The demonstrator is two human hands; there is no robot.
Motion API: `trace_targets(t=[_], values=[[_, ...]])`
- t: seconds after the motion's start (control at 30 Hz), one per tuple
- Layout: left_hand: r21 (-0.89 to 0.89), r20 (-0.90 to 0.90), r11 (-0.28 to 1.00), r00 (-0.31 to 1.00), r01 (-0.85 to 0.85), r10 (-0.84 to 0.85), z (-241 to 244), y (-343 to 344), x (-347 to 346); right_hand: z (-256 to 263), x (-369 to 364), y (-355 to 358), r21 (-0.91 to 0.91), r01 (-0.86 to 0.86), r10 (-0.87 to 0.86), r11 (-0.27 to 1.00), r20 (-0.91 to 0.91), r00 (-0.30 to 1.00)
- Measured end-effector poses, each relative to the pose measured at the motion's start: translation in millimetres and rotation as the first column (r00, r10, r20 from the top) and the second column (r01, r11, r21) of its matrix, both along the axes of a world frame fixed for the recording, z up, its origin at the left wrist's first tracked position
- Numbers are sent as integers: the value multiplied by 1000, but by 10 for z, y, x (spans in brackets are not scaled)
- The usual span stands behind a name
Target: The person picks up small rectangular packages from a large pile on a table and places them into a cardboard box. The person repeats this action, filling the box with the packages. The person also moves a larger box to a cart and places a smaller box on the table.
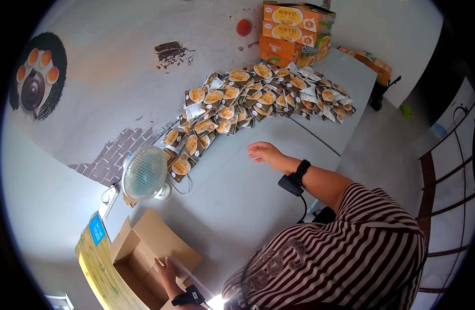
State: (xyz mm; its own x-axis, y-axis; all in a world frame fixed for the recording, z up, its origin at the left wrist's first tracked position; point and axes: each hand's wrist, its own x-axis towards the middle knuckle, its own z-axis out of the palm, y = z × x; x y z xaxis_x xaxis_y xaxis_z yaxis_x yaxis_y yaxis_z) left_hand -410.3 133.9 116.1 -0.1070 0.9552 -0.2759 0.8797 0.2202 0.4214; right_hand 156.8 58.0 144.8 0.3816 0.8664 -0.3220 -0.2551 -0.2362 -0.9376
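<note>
My right hand (pixel 266 153) hovers over the grey table (pixel 241 186), fingers loosely bent and holding nothing. A black band with a small device sits on that wrist. A long heap of sachets (pixel 229 93), brown with a yellow oval print, lies beyond it along the wall. At the lower left, my left hand (pixel 168 273) rests at the inner side of a brown cardboard box (pixel 144 267), by the fold of its raised flap. The box stands with its top flaps apart, and no contents show inside. Whether my left fingers grip the cardboard is unclear.
A small fan (pixel 145 173) stands by the wall, near a white power strip (pixel 109 201). Orange printed cartons (pixel 288 35) are stacked at the table's far end. A yellow wood-grain board (pixel 102 267) borders the box. More cartons (pixel 373 68) are behind the table.
</note>
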Motion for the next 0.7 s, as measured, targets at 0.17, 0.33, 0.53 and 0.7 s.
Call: trace_targets(t=[0.17,0.33,0.53,0.7], values=[[140,-105,984,986,-112,127,-148,-414,390,-134,1393,86,8,171,-169,985,-140,976],[254,-252,966,960,-58,124,-412,-856,323,72,2519,584,144,204,-189,968,-107,976],[249,-54,950,977,-187,207,-332,-1326,864,20,3774,1278,155,215,-245,964,207,947],[51,-48,972,972,-227,230,-476,-1289,792,-78,4402,1731,81,399,-323,914,739,591]])
